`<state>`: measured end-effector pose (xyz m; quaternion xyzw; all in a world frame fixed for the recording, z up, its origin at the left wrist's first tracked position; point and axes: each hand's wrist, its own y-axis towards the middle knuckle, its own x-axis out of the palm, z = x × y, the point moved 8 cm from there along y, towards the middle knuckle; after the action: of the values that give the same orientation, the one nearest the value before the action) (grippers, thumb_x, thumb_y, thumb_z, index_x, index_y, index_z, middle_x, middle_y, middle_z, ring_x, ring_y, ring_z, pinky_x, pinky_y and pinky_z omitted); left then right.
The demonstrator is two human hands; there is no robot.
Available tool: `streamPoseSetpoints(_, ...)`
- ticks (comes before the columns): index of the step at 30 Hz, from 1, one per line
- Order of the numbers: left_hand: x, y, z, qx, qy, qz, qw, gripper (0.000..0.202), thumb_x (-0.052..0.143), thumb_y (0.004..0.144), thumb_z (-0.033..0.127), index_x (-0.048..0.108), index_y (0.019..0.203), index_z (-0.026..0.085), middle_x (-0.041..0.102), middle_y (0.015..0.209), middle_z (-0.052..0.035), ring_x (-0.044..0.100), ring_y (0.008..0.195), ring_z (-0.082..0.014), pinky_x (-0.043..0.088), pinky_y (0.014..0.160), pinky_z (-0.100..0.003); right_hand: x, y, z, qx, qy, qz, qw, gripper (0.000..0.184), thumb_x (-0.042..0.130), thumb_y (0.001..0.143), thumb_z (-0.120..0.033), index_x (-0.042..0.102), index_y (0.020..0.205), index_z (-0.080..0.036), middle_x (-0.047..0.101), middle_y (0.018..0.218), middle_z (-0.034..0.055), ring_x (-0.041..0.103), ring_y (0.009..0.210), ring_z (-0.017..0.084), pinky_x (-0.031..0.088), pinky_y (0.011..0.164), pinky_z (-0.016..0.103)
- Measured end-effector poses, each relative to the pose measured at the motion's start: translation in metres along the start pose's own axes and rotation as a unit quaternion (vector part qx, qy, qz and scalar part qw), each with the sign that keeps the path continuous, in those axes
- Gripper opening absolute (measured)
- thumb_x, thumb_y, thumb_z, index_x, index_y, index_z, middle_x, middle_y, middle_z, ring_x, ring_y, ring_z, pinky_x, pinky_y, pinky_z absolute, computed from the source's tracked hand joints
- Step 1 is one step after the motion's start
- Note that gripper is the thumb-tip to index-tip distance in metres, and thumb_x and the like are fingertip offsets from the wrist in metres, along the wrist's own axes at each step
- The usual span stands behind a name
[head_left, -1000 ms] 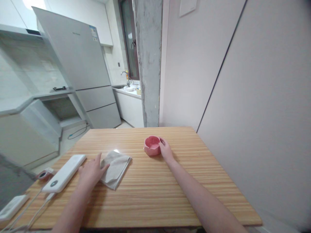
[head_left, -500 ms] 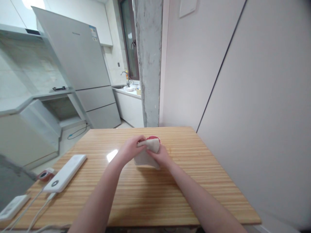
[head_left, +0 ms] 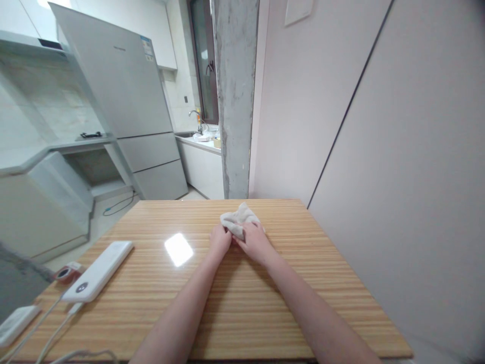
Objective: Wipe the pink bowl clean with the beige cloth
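A crumpled off-white cloth [head_left: 237,218] is bunched near the far edge of the wooden table. My right hand [head_left: 256,239] is closed on its near right side, thumb toward the left. At the cloth's lower left edge, my left hand [head_left: 221,239] is curled, with its knuckles up; whatever lies inside its fingers is hidden. The two hands almost meet below the cloth. No part of the red-rimmed object seen earlier shows now; the cloth and hands cover that spot.
On the table [head_left: 310,283], a white power bank [head_left: 99,270] with a cable lies at the left. Beside it are a small reddish round-faced object [head_left: 65,273] and a white power strip [head_left: 18,323]. A wall [head_left: 379,212] runs along the right side.
The cloth, held up and hanging between both hands before, is now bunched lower down. My left hand has moved right and down, and the red rim has gone out of sight.
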<state>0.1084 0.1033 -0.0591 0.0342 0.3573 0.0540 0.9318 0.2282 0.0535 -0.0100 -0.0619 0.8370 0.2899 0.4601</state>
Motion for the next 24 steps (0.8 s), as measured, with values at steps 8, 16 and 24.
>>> streamPoseSetpoints(8, 0.008, 0.003, 0.005, 0.071, -0.173, 0.005, 0.982, 0.037, 0.05, 0.08, 0.021, 0.063, 0.114, 0.018, 0.069, 0.103, -0.0079, 0.063, 0.094, -0.0202, 0.047, 0.085, -0.032, 0.014, -0.001, 0.012, 0.135, -0.136, -0.086, 0.978, 0.023, 0.065, 0.076, -0.031, 0.066, 0.095, -0.017, 0.065, 0.101, 0.0131, 0.056, 0.097, 0.027, 0.044, 0.076, 0.034)
streamPoseSetpoints(16, 0.015, -0.007, -0.004, -0.004, -0.397, 0.063, 0.916, 0.051, 0.061, 0.079, 0.036, 0.05, 0.124, 0.015, 0.061, 0.122, -0.0126, 0.059, 0.109, -0.0209, 0.046, 0.095, -0.032, 0.023, -0.002, 0.019, 0.138, -0.027, -0.01, 0.99, 0.033, 0.067, 0.075, -0.028, 0.065, 0.106, -0.016, 0.062, 0.104, 0.0131, 0.058, 0.094, 0.022, 0.046, 0.083, 0.03)
streamPoseSetpoints(24, -0.015, -0.016, 0.01, 0.053, -0.292, 0.097, 0.95, 0.06, 0.058, 0.081, 0.035, 0.039, 0.134, 0.015, 0.051, 0.134, -0.0129, 0.047, 0.125, -0.0229, 0.036, 0.105, -0.036, 0.024, 0.002, 0.008, 0.045, 0.079, 0.049, 0.995, 0.034, 0.062, 0.076, -0.016, 0.063, 0.11, -0.016, 0.06, 0.106, 0.0124, 0.059, 0.094, 0.021, 0.048, 0.087, 0.031)
